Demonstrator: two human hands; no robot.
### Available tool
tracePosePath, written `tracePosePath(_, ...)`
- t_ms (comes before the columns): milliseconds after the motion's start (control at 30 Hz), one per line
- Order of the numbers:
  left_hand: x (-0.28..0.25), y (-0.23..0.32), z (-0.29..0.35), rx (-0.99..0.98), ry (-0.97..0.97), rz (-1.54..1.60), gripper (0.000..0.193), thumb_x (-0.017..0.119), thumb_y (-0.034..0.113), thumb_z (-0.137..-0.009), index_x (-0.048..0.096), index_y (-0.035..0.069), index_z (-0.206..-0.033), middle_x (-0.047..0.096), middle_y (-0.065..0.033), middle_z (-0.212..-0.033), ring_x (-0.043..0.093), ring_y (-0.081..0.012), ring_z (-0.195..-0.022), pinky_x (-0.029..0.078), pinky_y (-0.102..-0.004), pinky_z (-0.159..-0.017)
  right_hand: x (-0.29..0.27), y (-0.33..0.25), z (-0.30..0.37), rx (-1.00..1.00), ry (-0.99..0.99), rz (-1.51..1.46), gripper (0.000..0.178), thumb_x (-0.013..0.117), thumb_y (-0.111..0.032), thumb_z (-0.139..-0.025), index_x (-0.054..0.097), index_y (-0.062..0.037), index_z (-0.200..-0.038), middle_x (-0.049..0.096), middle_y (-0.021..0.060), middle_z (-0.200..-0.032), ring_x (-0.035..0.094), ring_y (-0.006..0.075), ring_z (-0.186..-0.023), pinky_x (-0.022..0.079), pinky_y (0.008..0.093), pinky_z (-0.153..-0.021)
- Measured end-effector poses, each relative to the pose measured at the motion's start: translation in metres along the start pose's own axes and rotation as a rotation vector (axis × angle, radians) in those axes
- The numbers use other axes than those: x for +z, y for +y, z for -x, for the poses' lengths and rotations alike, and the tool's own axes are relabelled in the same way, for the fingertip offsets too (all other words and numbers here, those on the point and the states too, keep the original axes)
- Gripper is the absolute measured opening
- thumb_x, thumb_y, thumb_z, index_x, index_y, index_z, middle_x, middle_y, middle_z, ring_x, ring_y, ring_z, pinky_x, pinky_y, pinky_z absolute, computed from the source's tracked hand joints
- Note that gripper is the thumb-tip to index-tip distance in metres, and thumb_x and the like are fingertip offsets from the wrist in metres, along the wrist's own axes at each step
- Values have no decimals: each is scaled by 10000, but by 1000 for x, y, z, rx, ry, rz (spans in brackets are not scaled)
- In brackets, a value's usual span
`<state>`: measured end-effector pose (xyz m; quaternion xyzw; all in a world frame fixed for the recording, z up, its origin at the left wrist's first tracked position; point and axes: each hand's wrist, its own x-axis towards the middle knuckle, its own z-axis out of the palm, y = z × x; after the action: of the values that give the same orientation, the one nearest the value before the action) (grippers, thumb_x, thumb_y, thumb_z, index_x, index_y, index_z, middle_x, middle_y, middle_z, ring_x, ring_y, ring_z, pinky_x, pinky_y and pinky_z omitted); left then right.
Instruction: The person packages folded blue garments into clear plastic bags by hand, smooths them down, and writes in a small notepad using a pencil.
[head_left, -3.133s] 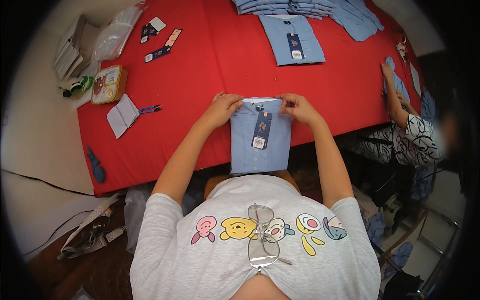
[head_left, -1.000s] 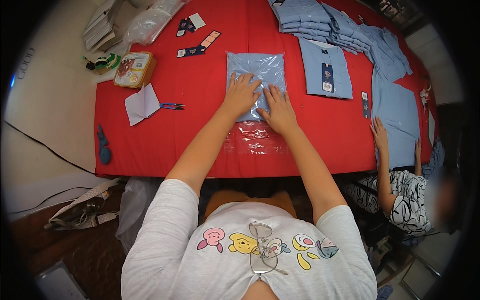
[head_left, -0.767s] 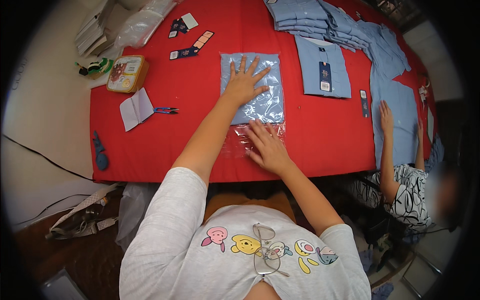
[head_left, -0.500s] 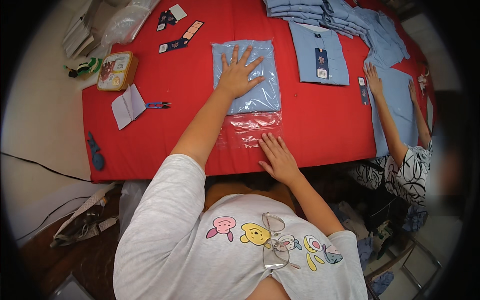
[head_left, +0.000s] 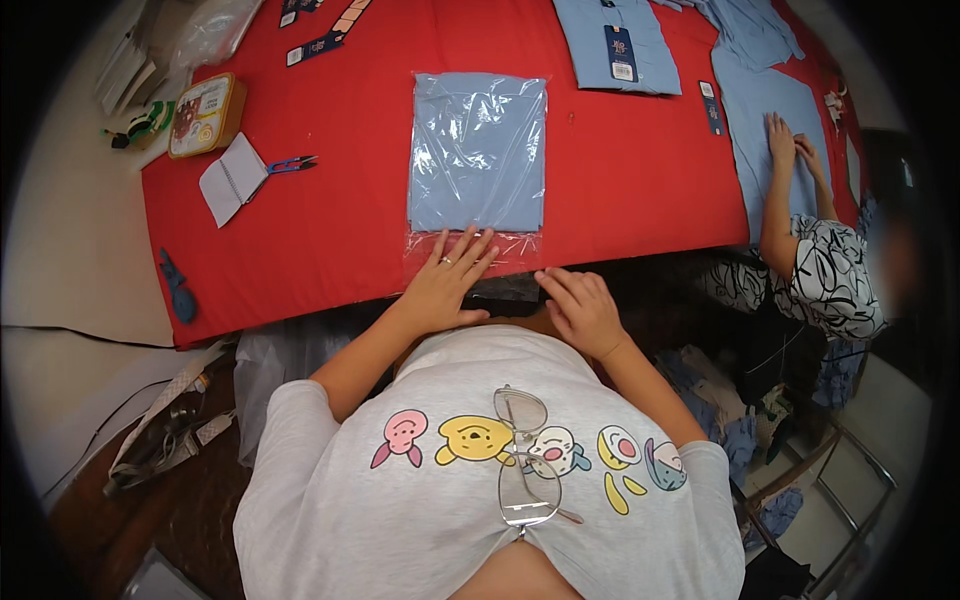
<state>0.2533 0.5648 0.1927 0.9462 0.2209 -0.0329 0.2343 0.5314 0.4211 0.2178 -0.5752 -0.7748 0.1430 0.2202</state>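
A folded light-blue shirt (head_left: 478,150) lies flat on the red-covered table in front of me, inside a clear plastic bag (head_left: 480,222). The bag's loose end stretches past the shirt toward the table's near edge. My left hand (head_left: 448,282) is open, its spread fingers flat on that loose end. At the bag's near right corner is my right hand (head_left: 585,308); its fingertips touch or nearly touch the plastic, with the thumb apart from the fingers. Neither hand shows a grip on anything.
Left on the table are a notebook (head_left: 234,180), blue thread snips (head_left: 292,164), a yellow-rimmed box (head_left: 207,115) and dark tags (head_left: 315,47). A tagged folded shirt (head_left: 640,60) lies far right. Further right, a co-worker's hands (head_left: 782,145) rest on another blue shirt (head_left: 760,100).
My left hand has moved off the shirt, nearer to me, onto the bag's loose end. The bagged shirt appears closer to the table edge. The co-worker's hands have come together.
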Motion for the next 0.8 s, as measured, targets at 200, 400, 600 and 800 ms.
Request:
tracePosePath(200,47,-3,26,11,236,-156,795,682,116,-907,405,91,-1651,340,-137,-1740,344,-334,-1593,253,-562,-1306,21,25,-17,-193,-145,262,793,808,-168,-845,519,-169,-1583,434,63,-1710,482,267,-1515,375,454,-1213)
tracePosePath(400,4,-12,39,-36,492,42,471,736,43,-850,708,95,-1318,633,-97,-1482,584,-318,-1382,389,-553,-1225,39,27,-42,-253,-97,34,348,752,-152,-952,731,-115,-1297,712,58,-1421,650,275,-1335,493,431,-1117)
tracePosePath(600,-29,-46,45,-272,688,414,122,767,128,-950,795,44,-1033,798,-104,-999,757,-280,-969,514,-454,-1084,53,20,-47,508,197,-822,183,617,-127,-1087,738,-2,-1144,810,114,-1012,768,212,-974,591,360,-892)
tracePosePath(800,-43,-64,-27,-549,651,870,198,763,196,-987,770,2,-1022,780,-129,-960,740,-280,-806,589,-369,-729,68,32,-79,782,397,-916,210,611,-154,-1097,708,18,-1027,779,119,-889,746,135,-812,583,302,-747)
